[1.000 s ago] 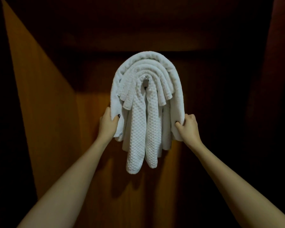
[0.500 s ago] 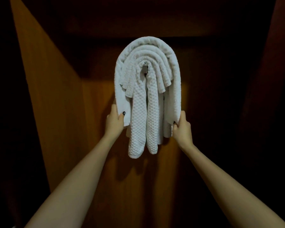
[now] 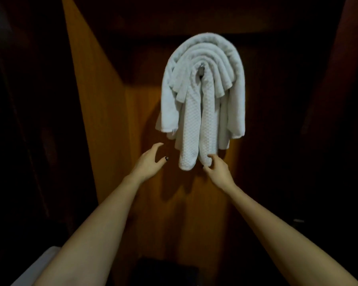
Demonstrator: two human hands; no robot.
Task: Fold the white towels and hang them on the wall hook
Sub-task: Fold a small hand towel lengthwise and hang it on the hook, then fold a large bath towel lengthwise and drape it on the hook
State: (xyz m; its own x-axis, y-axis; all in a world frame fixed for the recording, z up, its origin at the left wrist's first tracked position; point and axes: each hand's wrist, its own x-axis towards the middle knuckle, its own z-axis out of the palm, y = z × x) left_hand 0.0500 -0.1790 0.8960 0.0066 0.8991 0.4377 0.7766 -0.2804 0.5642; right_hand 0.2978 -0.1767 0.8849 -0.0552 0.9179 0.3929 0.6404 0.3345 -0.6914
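Towels (image 3: 234,79) hang on the hook (image 3: 201,67), left hand (image 3: 148,162) spread open and empty, right hand (image 3: 217,172) curled at a towel tip, can't tell if it's pinching.

You've got open air between your left hand (image 3: 148,162) and the white towels (image 3: 203,100); the wooden side panel (image 3: 87,100) walls off its left.

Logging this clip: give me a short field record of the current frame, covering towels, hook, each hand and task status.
towels: white towels draped in nested layers over the hook, ends hanging down
hook: wall hook, only a small metal bit visible among the folds
left: left hand open, below and left of the towels, touching nothing
right: right hand fingertips at the lower end of the waffle-weave towel; pinch or mere touch unclear
backdrop: wooden panel
status: towels hung
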